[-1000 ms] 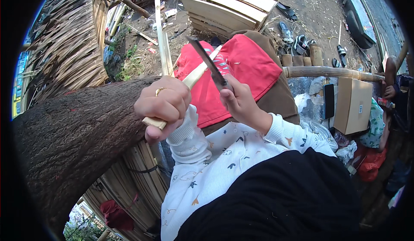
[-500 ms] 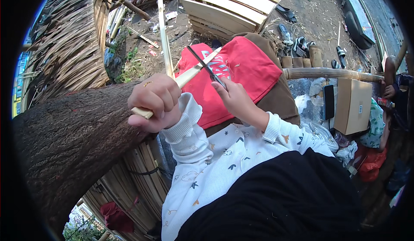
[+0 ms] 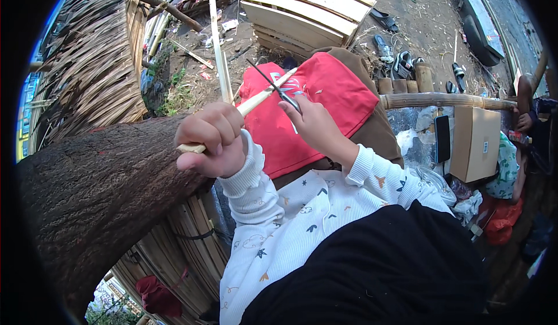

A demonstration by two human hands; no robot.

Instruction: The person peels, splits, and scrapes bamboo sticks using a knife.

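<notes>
My left hand (image 3: 210, 134) is wrapped round a pale wooden stick (image 3: 254, 101), whose short butt end pokes out below the fist. The stick slants up to the right and narrows to a tip over red cloth (image 3: 302, 133) with white lettering on my lap. In my right hand (image 3: 318, 126) is a knife (image 3: 263, 74), its thin dark blade pointing up and left. Blade and stick cross near the tapered end, apparently touching. My right fingers close round the handle, partly hiding it.
A thick tree trunk (image 3: 116, 177) runs beside my left arm. Ahead stands a slatted wooden crate (image 3: 305, 11). To the right, beyond a bamboo rail (image 3: 447, 100), are a phone (image 3: 443, 139) and a cardboard box (image 3: 474, 145). Another person's hand (image 3: 525, 122) shows at the far right.
My right hand and the knife have shifted slightly up and to the left. My left hand, still gripping the stick, has barely moved.
</notes>
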